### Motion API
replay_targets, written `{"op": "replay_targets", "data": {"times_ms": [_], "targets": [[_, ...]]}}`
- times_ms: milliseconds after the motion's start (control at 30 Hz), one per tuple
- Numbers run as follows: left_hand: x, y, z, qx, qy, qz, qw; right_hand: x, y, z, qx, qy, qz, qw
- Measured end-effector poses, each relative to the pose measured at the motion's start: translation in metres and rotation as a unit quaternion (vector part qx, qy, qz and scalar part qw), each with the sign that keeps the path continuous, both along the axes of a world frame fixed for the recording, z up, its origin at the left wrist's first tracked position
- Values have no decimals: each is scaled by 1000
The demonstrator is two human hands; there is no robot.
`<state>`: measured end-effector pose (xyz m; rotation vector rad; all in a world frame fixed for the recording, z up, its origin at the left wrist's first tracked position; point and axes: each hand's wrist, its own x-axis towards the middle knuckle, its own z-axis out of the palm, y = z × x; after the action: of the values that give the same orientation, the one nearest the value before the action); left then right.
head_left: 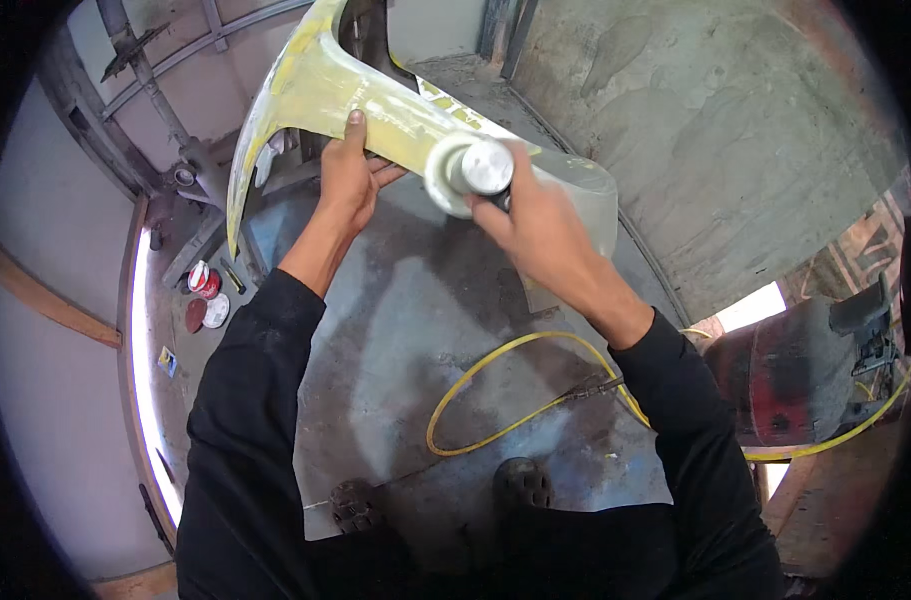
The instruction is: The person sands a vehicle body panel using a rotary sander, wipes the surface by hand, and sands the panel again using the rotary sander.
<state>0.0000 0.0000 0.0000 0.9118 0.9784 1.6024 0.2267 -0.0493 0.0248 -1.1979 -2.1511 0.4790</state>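
Head view, looking down over both black sleeves toward a stained concrete floor (pixel 405 330).

Largest item: yellow-primed car body panel (pixel 315 85), curved, arcing from upper centre down to the left, propped up off the floor ahead of the person; paler translucent end (pixel 575 195) extending to the right behind the tool.

Dark rounded tank (pixel 790 375) sitting at the right edge, red patch on its side.

Yellow air hose (pixel 495 400) looping across the floor between the two arms, running off right toward the tank.

Left hand (pixel 347 185) gripping the lower edge of the panel, thumb pressed flat on the yellow face, fingers curled underneath.

Right hand (pixel 540 230) clenched around the body of a pneumatic sander (pixel 470 170), round pad lying against the panel surface just right of the left hand; silver cap facing the camera.

Two dark shoes (pixel 520 482) showing at the bottom, planted on the floor well below the panel.

Small red and white cans (pixel 205 282) and a round lid clustering on the floor at left, close to the panel's lower tip, well apart from both hands.
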Motion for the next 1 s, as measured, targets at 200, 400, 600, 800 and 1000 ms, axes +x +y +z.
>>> {"op": "replay_targets", "data": {"times_ms": [200, 400, 600, 800, 1000], "targets": [[0, 8, -3, -1, -1, -13, 1000, 4, -5, 0, 49, 10, 4, 999], [1, 7, 9, -3, 4, -7, 1000, 18, -6, -2, 34, 29, -7, 999], [-8, 9, 12, 16, 26, 6, 1000, 28, -9, -9, -7, 57, -39, 998], [-14, 4, 14, -6, 30, 8, 999, 29, -8, -23, 20, 41, -8, 999], [-18, 4, 5, -20, 18, 16, 1000, 34, -15, -35, 35, -6, 8, 999]]}}
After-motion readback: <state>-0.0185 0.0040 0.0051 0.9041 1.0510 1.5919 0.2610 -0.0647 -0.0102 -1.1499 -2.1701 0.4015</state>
